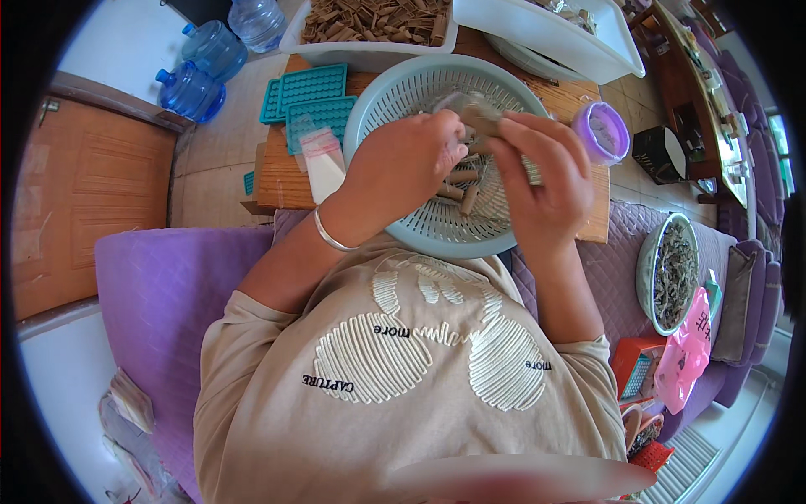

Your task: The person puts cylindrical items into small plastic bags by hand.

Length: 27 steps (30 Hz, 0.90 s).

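Note:
Both my hands are raised over a grey-green slotted plastic basket point(437, 242). My right hand point(546, 172) pinches a blurred grey-brown tube-shaped piece point(480, 119) between thumb and fingers. Close beside it, my left hand point(403, 160) has its fingers curled together near the piece's other end; what they hold, if anything, is hidden. Short brown tubes point(463, 176) lie loose in the basket below, partly covered by my hands. Something clear, like thin plastic film, shows behind my left fingertips.
Teal ridged trays point(315, 84) and a clear bag point(323, 160) lie left of the basket on the wooden table point(281, 181). Behind stands a white bin of brown pieces point(374, 23). A purple tub point(601, 133) is at right; a basket of dried herbs point(674, 273) sits on the sofa.

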Each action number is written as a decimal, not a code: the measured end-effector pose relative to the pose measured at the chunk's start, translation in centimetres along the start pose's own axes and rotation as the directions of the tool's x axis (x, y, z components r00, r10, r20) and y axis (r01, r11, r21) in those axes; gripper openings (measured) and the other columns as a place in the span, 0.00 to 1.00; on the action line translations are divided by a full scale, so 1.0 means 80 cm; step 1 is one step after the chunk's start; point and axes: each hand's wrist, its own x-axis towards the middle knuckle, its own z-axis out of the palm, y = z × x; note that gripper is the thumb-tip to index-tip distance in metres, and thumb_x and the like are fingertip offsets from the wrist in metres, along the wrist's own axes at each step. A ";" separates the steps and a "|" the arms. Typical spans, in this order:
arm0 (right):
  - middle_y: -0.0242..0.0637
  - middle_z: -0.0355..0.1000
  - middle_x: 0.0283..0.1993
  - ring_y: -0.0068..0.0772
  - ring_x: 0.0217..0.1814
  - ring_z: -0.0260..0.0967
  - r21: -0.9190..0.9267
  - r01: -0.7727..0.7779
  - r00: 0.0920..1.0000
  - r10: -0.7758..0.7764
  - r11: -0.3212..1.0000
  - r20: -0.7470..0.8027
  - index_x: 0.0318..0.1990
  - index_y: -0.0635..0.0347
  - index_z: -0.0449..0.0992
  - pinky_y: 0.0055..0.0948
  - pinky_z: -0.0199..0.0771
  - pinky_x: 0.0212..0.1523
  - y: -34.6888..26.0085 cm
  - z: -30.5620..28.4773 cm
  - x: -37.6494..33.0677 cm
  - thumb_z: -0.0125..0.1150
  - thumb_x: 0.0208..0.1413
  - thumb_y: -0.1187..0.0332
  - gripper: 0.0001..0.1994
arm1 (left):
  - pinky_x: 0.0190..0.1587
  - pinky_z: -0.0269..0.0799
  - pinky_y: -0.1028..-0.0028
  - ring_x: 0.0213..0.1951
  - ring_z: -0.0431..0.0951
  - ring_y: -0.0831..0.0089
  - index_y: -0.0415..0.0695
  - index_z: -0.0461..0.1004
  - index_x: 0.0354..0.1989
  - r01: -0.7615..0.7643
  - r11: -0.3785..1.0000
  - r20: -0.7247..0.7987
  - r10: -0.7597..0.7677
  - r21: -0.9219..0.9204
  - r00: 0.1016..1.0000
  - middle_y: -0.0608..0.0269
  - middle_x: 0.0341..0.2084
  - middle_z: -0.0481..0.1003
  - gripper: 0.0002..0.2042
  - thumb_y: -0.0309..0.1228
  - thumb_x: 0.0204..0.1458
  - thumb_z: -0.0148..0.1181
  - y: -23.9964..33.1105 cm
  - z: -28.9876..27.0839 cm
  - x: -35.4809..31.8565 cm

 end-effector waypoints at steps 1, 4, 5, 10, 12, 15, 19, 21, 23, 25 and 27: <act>0.40 0.75 0.41 0.39 0.37 0.74 -0.027 0.124 0.992 -0.123 0.992 0.035 0.38 0.61 0.79 0.31 0.75 0.38 -0.002 0.004 0.007 0.67 0.45 0.80 0.11 | 0.36 0.71 0.60 0.33 0.77 0.53 0.40 0.72 0.39 -0.078 0.993 -0.014 0.080 0.094 0.997 0.52 0.29 0.76 0.12 0.36 0.54 0.59 -0.001 0.002 0.000; 0.38 0.75 0.41 0.40 0.38 0.73 -0.127 0.155 0.986 -0.145 0.980 0.087 0.39 0.60 0.79 0.33 0.75 0.39 0.015 0.007 0.002 0.67 0.45 0.79 0.11 | 0.35 0.70 0.58 0.32 0.76 0.53 0.41 0.72 0.36 -0.146 0.979 -0.070 0.157 0.144 0.985 0.53 0.27 0.75 0.08 0.32 0.52 0.60 0.009 -0.002 -0.004; 0.38 0.75 0.41 0.40 0.38 0.73 -0.126 0.159 0.985 -0.149 0.979 0.087 0.39 0.60 0.79 0.33 0.75 0.39 0.017 0.006 0.002 0.67 0.45 0.79 0.11 | 0.34 0.69 0.57 0.32 0.75 0.52 0.42 0.72 0.34 -0.138 0.985 -0.116 0.149 0.100 0.982 0.53 0.26 0.74 0.07 0.31 0.51 0.61 0.011 -0.004 -0.005; 0.37 0.75 0.41 0.41 0.40 0.73 -0.141 0.131 0.985 -0.113 0.981 0.129 0.39 0.58 0.79 0.35 0.75 0.39 0.016 0.003 -0.002 0.66 0.45 0.78 0.12 | 0.33 0.70 0.60 0.33 0.75 0.56 0.44 0.73 0.33 -0.187 0.968 -0.141 0.211 0.165 0.967 0.57 0.29 0.73 0.07 0.28 0.47 0.63 0.005 -0.003 -0.004; 0.36 0.74 0.40 0.42 0.40 0.73 -0.132 0.108 0.988 -0.092 0.985 0.125 0.39 0.58 0.78 0.35 0.75 0.39 0.013 0.003 0.001 0.66 0.45 0.78 0.12 | 0.33 0.70 0.61 0.34 0.75 0.57 0.44 0.73 0.33 -0.209 0.957 -0.142 0.240 0.203 0.960 0.59 0.30 0.73 0.07 0.28 0.46 0.64 0.005 -0.002 -0.002; 0.36 0.74 0.40 0.42 0.40 0.72 -0.127 0.112 0.984 -0.092 0.986 0.156 0.38 0.58 0.78 0.36 0.74 0.40 0.012 0.003 0.004 0.65 0.45 0.78 0.11 | 0.33 0.71 0.62 0.34 0.75 0.58 0.46 0.71 0.31 -0.295 0.935 -0.193 0.332 0.197 0.923 0.59 0.28 0.69 0.08 0.27 0.44 0.64 0.009 -0.003 -0.002; 0.36 0.73 0.40 0.43 0.41 0.71 -0.130 0.122 0.966 -0.088 0.984 0.245 0.38 0.58 0.76 0.37 0.73 0.41 0.011 0.000 0.005 0.65 0.45 0.78 0.10 | 0.33 0.72 0.64 0.34 0.75 0.58 0.45 0.72 0.31 -0.276 0.926 -0.221 0.335 0.259 0.916 0.59 0.31 0.71 0.09 0.26 0.43 0.65 0.007 -0.005 -0.002; 0.36 0.73 0.41 0.43 0.41 0.71 -0.117 0.109 0.961 -0.074 0.987 0.267 0.38 0.58 0.76 0.37 0.73 0.41 0.008 -0.001 0.005 0.64 0.45 0.78 0.10 | 0.33 0.72 0.65 0.34 0.75 0.58 0.44 0.72 0.31 -0.290 0.923 -0.271 0.356 0.253 0.895 0.59 0.32 0.73 0.09 0.25 0.42 0.66 0.001 0.002 -0.002; 0.36 0.73 0.41 0.43 0.42 0.71 -0.103 0.095 0.955 -0.062 0.990 0.289 0.38 0.58 0.76 0.37 0.73 0.42 0.005 -0.003 0.006 0.64 0.45 0.78 0.11 | 0.32 0.74 0.66 0.33 0.77 0.58 0.43 0.71 0.35 -0.272 0.931 -0.351 0.347 0.245 0.870 0.59 0.35 0.74 0.13 0.25 0.41 0.68 -0.007 0.013 -0.003; 0.35 0.73 0.41 0.43 0.43 0.72 -0.108 0.079 0.939 -0.038 0.991 0.341 0.38 0.58 0.76 0.38 0.74 0.43 0.004 -0.005 0.007 0.63 0.45 0.78 0.11 | 0.33 0.74 0.67 0.33 0.77 0.58 0.44 0.71 0.38 -0.285 0.927 -0.388 0.363 0.246 0.847 0.58 0.36 0.75 0.15 0.25 0.41 0.68 -0.013 0.022 -0.002; 0.35 0.73 0.42 0.43 0.44 0.71 -0.110 0.079 0.931 -0.034 0.991 0.364 0.39 0.57 0.76 0.37 0.74 0.44 0.006 -0.007 0.008 0.63 0.44 0.78 0.12 | 0.33 0.75 0.67 0.33 0.78 0.58 0.44 0.70 0.40 -0.298 0.922 -0.424 0.379 0.246 0.823 0.58 0.37 0.76 0.18 0.25 0.41 0.69 -0.013 0.023 -0.001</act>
